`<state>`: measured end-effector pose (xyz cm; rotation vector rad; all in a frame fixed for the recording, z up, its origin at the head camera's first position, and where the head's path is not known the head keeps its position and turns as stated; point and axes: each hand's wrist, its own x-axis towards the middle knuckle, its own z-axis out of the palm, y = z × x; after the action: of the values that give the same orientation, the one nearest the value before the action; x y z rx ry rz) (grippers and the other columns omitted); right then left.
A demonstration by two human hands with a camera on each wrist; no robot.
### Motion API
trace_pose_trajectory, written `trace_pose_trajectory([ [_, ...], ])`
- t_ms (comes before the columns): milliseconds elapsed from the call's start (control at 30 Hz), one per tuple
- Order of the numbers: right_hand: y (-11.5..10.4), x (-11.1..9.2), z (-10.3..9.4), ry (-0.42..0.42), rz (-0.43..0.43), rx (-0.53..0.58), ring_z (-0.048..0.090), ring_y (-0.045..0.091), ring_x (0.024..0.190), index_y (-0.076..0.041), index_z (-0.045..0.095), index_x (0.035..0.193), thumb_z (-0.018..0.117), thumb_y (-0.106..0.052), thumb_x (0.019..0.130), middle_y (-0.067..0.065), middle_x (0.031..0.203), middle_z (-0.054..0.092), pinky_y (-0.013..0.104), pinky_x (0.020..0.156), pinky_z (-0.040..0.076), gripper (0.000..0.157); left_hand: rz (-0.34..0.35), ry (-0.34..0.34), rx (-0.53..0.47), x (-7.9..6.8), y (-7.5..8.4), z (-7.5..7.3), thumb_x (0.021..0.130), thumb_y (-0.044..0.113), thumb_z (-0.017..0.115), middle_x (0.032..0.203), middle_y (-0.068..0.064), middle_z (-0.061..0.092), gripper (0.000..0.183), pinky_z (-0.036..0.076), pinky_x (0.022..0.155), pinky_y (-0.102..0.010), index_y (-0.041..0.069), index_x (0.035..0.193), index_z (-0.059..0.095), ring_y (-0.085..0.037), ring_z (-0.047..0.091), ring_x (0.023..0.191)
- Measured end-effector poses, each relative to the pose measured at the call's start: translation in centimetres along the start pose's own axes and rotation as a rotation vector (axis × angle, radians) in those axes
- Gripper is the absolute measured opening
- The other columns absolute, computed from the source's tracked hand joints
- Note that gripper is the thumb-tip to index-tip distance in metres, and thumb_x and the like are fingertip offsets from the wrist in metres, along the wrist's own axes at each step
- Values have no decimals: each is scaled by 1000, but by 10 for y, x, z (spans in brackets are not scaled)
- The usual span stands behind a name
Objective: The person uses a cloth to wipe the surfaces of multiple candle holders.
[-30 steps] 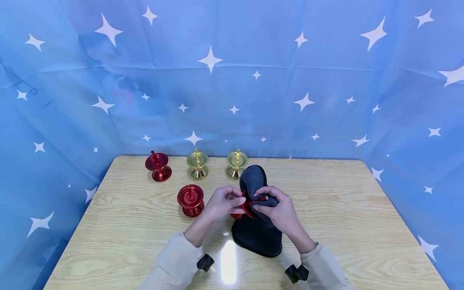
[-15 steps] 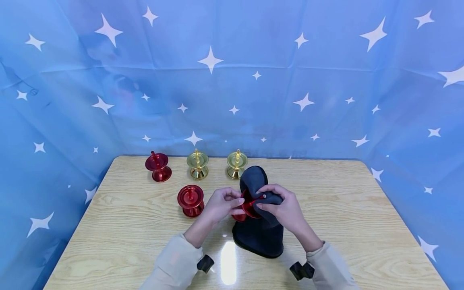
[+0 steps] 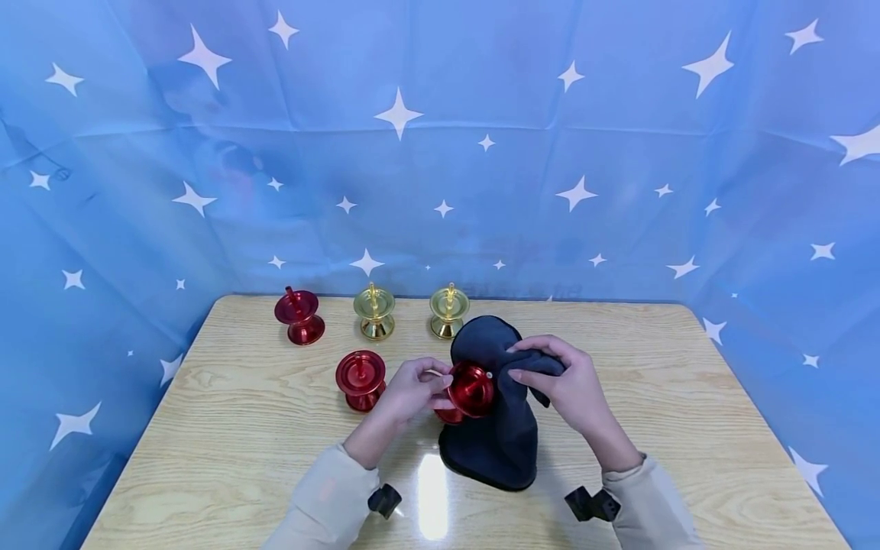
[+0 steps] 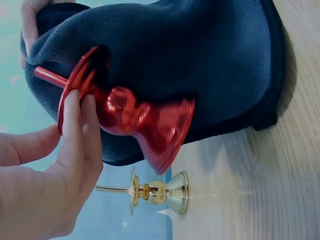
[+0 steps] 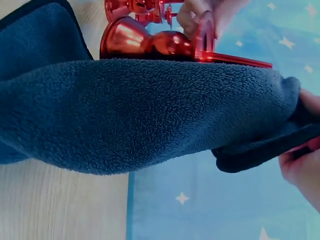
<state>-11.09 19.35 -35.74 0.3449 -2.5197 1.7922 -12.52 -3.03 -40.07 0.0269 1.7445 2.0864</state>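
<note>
At the near side, two pale sleeves (image 3: pixel 319 496) reached in over the wooden table (image 3: pixel 653 367), with a small black device (image 3: pixel 384 501) at the left wrist and another (image 3: pixel 593 506) at the right. Beyond them, the person's left hand (image 3: pixel 414 391) pinched the dish of a shiny red candle holder (image 3: pixel 474 391), which was tilted, its spike slanting toward the right. The right hand (image 3: pixel 567 382) grasped a gathered fold of a dark cloth (image 3: pixel 491 458) between thumb and fingers. The cloth spread behind, beside and in front of the holder; whether the two touched at every side could not be told. To the left of the left hand, a second red holder (image 3: pixel 361 373) stood upright. Farther back stood a third red holder (image 3: pixel 298 307) and two gold holders (image 3: pixel 374 309), in a row near the table's far edge. Behind them hung a blue curtain (image 3: pixel 440 168) with white stars.
</note>
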Motion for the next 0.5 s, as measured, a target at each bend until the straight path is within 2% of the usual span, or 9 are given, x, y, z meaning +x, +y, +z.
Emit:
trace_pose_trajectory([
  [200,6,-1,8,-87,-14,-38,58,14,96,-17,65,106,75,-19,75,1,107,62,28,75,52,32,-20,-28,-2,1,6,2,91,-5,47,80,-7,51,18,56,65,-30,-14,107,50,-13,58,64],
  [367,13,-2,15,-185,-58,-87,57,19,99,-19,63,111,75,-17,76,1,112,60,29,78,51,37,11,-65,15,1,10,4,91,-7,47,80,-8,52,18,56,62,-27,-17,106,49,-12,57,62],
  [500,17,-4,19,-229,-87,-128,57,22,100,-18,61,115,74,-15,77,5,115,59,30,80,50,40,44,-79,51,0,10,5,91,-7,46,78,-7,51,19,55,60,-27,-19,106,50,-11,56,59],
])
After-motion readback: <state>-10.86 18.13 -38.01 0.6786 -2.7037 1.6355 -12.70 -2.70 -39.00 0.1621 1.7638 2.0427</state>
